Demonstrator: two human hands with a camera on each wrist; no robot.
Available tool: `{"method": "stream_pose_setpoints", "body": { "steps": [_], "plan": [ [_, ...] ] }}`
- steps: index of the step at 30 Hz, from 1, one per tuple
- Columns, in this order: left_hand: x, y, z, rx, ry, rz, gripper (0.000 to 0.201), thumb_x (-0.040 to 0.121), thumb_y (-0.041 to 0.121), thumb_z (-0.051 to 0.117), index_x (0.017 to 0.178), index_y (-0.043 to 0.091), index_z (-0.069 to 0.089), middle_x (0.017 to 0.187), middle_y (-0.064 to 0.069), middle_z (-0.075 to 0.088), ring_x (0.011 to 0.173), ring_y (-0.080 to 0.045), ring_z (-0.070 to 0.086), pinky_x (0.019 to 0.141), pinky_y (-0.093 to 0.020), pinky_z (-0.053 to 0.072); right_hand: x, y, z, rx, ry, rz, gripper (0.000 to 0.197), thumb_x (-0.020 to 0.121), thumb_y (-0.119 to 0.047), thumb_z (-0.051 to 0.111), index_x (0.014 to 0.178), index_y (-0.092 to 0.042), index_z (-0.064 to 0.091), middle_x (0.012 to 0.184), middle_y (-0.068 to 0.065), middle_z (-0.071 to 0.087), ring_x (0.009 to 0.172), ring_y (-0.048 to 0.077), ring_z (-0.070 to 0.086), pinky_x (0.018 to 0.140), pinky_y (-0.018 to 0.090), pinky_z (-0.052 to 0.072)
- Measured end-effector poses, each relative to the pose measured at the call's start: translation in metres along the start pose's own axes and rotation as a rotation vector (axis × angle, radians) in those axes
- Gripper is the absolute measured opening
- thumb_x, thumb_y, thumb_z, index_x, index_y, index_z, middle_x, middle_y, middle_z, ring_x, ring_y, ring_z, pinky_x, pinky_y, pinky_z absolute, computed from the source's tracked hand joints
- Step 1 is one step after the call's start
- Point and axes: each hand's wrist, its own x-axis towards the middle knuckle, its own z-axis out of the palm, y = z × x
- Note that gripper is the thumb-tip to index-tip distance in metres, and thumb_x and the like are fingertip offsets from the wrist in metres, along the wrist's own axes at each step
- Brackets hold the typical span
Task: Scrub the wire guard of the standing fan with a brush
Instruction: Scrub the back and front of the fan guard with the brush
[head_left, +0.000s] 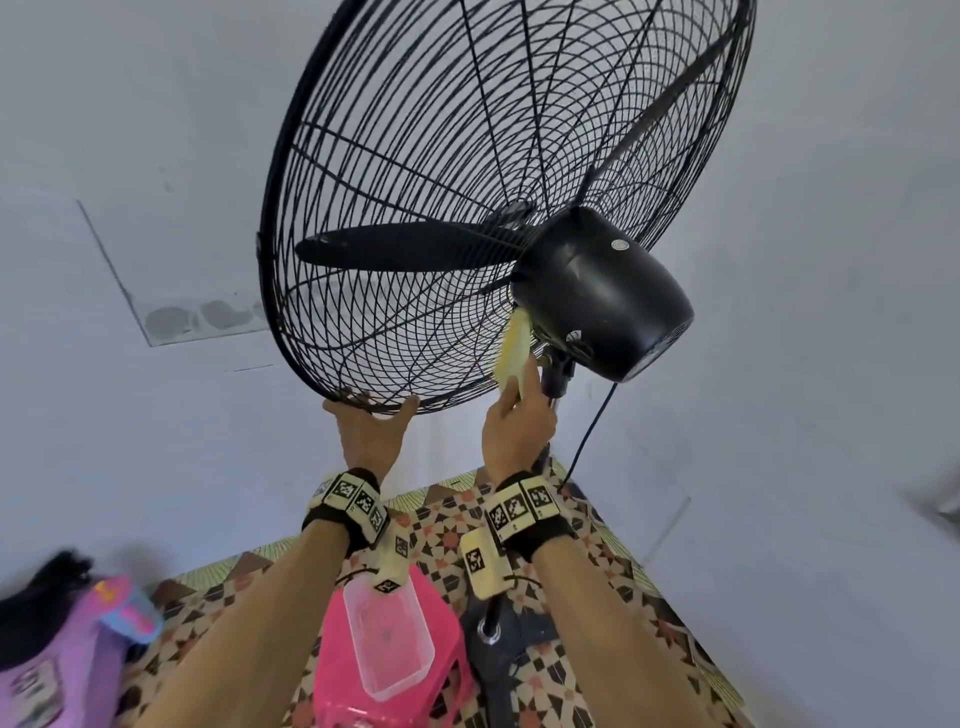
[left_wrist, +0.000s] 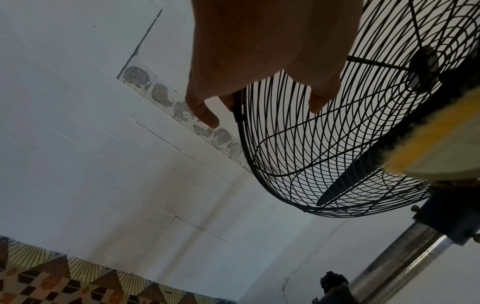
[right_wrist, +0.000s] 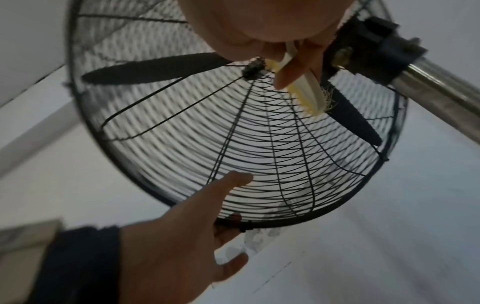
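The standing fan's round black wire guard (head_left: 457, 171) is a cage of thin concentric rings crossed by straight radial spokes, bound by a thicker rim and tilted so its lower edge faces the person. Inside it a flat, dark, paddle-shaped blade (head_left: 405, 248) lies nearly level. Behind the cage sits a glossy black rounded plastic motor housing (head_left: 602, 291), with a thin black cord (head_left: 589, 431) hanging from it and a shiny round metal pole (left_wrist: 405, 259) below.

The left hand (head_left: 371, 426) is raised under the guard's lowest rim, its fingers (left_wrist: 205, 115) curled over the front of the rim and the thumb laid on the wires behind, gripping the edge. The right hand (head_left: 514, 426) holds a pale yellow plastic scrubbing brush with yellow bristles (head_left: 511, 348); its fingers (right_wrist: 288, 74) are wrapped round the cream handle. The bristle side rests against the rear wires just below the motor housing.

Down on the floor of patterned brown, orange and cream tiles (head_left: 597, 525), a bright pink plastic stool (head_left: 389, 675) carries a clear rectangular plastic container (head_left: 387, 634); what it holds cannot be told. A lilac bag with pink and blue patches (head_left: 57, 649) lies at the left. The walls are plain white paint.
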Motion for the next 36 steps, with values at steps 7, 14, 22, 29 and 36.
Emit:
{"method": "stream_pose_setpoints", "body": {
  "steps": [7, 14, 22, 29, 36],
  "plan": [
    [0.004, 0.001, 0.000, 0.025, 0.005, -0.008, 0.133, 0.082, 0.050, 0.085, 0.161, 0.006, -0.013, 0.167, -0.012, 0.028, 0.151, -0.029, 0.034, 0.119, -0.034, 0.029, -0.003, -0.011, 0.004, 0.084, 0.049, -0.232, 0.038, 0.102, -0.007, 0.061, 0.140, -0.005, 0.060, 0.095, 0.014, 0.076, 0.096, 0.021, 0.065, 0.065, 0.026, 0.059],
    [-0.002, 0.002, 0.001, 0.017, -0.002, -0.002, 0.132, 0.083, 0.048, 0.084, 0.161, 0.005, -0.013, 0.167, -0.010, 0.028, 0.151, -0.027, 0.033, 0.118, -0.031, 0.027, 0.006, 0.004, 0.009, 0.072, 0.010, -0.031, 0.039, 0.106, -0.011, 0.052, 0.144, -0.006, 0.056, 0.109, 0.021, 0.074, 0.099, 0.036, 0.070, 0.086, 0.017, 0.045],
    [-0.001, 0.001, -0.001, 0.048, 0.001, 0.003, 0.140, 0.083, 0.053, 0.082, 0.158, 0.002, -0.024, 0.170, -0.010, 0.023, 0.154, -0.026, 0.029, 0.124, -0.036, 0.027, -0.010, 0.010, 0.013, 0.111, 0.037, -0.151, 0.037, 0.105, -0.007, 0.056, 0.141, 0.000, 0.057, 0.110, 0.019, 0.074, 0.107, 0.002, 0.056, 0.074, 0.004, 0.047],
    [-0.002, 0.003, -0.001, 0.032, 0.005, 0.006, 0.139, 0.084, 0.050, 0.083, 0.158, 0.002, -0.025, 0.169, -0.011, 0.027, 0.153, -0.025, 0.032, 0.122, -0.033, 0.027, 0.012, 0.026, 0.022, 0.098, -0.032, -0.033, 0.038, 0.105, -0.009, 0.055, 0.142, 0.000, 0.057, 0.109, 0.024, 0.074, 0.099, 0.036, 0.070, 0.084, 0.000, 0.031],
    [-0.005, 0.002, 0.004, 0.019, 0.043, 0.009, 0.135, 0.083, 0.049, 0.084, 0.160, 0.003, -0.016, 0.161, -0.009, 0.038, 0.147, -0.026, 0.040, 0.114, -0.031, 0.033, 0.024, 0.054, 0.006, -0.038, -0.229, -0.009, 0.045, 0.106, -0.027, 0.048, 0.150, -0.015, 0.049, 0.136, 0.017, 0.064, 0.124, 0.039, 0.059, 0.109, 0.046, 0.047]
  ]
}}
